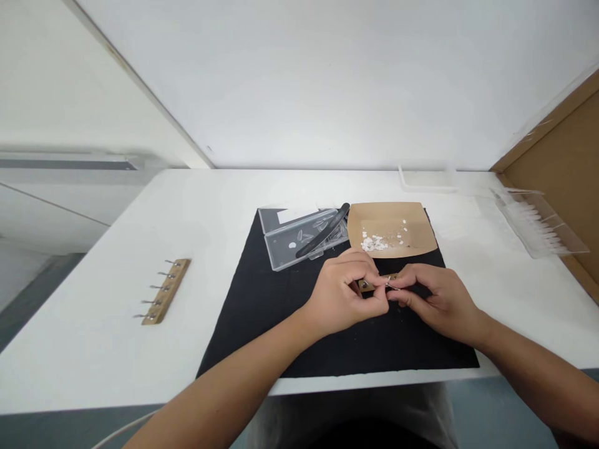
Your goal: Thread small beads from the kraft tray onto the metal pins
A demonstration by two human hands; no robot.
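Note:
My left hand and my right hand meet over the black mat, thumb and forefinger pinched on each. A small metal clip shows at my right fingertips, with a tiny whitish bit beside it. What my left fingers pinch is too small and covered to make out. Just behind the fingers, a small wooden stand with a round metal fitting is partly hidden. Beyond them lies a brown paper tray with white clippings.
A clear hinged case with nail tips lies on the black mat, a black nail file across it. To the left is a wooden clip stand. At right, a clear plastic box holds several nail tips.

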